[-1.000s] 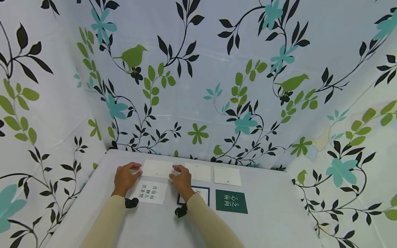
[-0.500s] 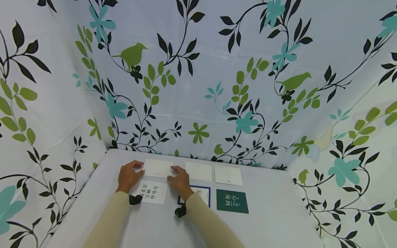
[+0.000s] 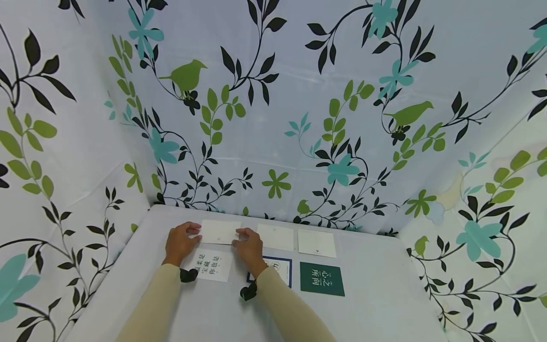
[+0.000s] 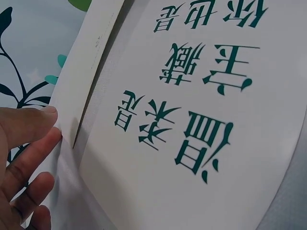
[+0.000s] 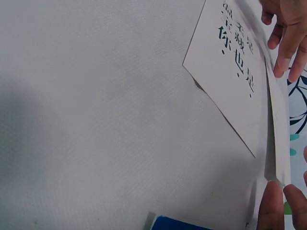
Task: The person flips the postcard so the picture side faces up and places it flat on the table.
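Around a blue-bordered card (image 3: 282, 269) on the white-covered table (image 3: 376, 294): green card (image 3: 322, 279) at three o'clock, plain cards (image 3: 277, 237) at twelve and two, lettered card (image 3: 215, 267) at nine

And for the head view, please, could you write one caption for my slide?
Left hand and right hand at opposite ends of a pale card, a green card to the right.
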